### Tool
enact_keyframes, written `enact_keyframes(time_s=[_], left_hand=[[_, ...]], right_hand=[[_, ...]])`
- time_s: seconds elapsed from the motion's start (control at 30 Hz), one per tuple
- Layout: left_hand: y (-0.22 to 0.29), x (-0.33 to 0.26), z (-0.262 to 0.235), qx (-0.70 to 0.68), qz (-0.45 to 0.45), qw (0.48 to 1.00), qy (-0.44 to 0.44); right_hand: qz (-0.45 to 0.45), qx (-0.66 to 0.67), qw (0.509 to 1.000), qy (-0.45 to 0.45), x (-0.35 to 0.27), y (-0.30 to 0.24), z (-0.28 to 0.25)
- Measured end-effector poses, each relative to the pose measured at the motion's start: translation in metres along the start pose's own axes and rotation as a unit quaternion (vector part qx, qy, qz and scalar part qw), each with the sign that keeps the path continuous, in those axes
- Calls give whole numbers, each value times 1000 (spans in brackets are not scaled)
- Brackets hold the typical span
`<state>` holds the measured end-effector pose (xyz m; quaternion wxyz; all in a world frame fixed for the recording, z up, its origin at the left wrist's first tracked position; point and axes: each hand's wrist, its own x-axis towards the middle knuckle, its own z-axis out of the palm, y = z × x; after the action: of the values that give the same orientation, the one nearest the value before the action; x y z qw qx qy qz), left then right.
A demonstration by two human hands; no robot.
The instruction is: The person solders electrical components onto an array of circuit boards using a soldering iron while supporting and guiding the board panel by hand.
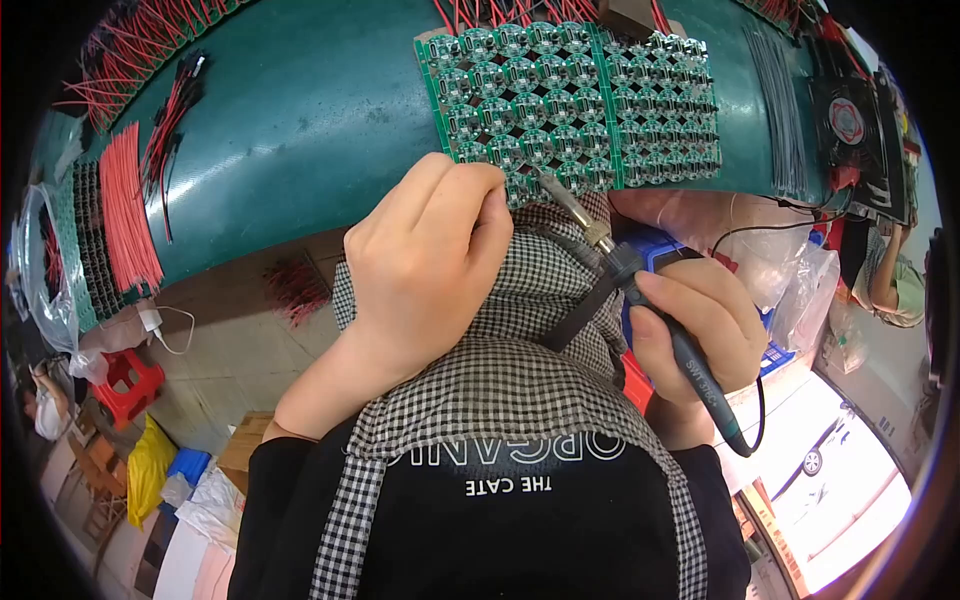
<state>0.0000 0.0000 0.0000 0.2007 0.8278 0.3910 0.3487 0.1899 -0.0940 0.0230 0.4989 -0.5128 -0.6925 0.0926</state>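
Note:
My right hand (715, 325) grips a soldering iron (690, 360) by its dark handle. The metal tip slants up and left to the near edge of a green circuit board panel (530, 95), between my two hands. Whether the tip touches a board cannot be made out. My left hand (425, 255) is closed with the thumb against the curled fingers, at the panel's near left corner. Whatever it pinches is hidden. A second circuit board panel (662, 115) lies against the first on the right. Both carry rows of small round boards with metal parts.
A green mat (310, 110) covers the bench. Red wires (128, 205) and a red-and-black wire bundle (175, 115) lie at left, grey wires (775, 110) at right. A brown block (628, 15) rests beyond the panels. A red stool (130, 385) and another person's arm (885, 268) appear farther off.

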Motion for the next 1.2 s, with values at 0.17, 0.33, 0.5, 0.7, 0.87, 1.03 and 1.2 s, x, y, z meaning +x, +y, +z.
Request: enact_keyframes(time_s=[0.17, 0.33, 0.5, 0.7, 0.87, 1.03, 1.2], left_hand=[[-2, 1, -2, 4, 7, 1000, -8], [-2, 1, 2, 5, 3, 1000, -2], [-1, 1, 5, -11, -1, 1000, -4], [-1, -1, 0, -23, -19, 1000, 9], [-2, -1, -2, -32, -28, 999, 1], [-4, -2, 2, -37, -16, 999, 2], [-5, -2, 2, -39, -7, 999, -3]], right_hand=[[-11, -11, 1000, -25, 6, -4, 2], [49, -38, 997, -54, 4, -14, 1], [72, -59, 993, -68, 3, -20, 3], [66, -66, 993, -71, 3, -21, 1], [63, -39, 996, -46, 7, -26, -4], [54, -33, 996, -57, 8, -24, -2], [52, -38, 995, -74, 9, -23, 0]])
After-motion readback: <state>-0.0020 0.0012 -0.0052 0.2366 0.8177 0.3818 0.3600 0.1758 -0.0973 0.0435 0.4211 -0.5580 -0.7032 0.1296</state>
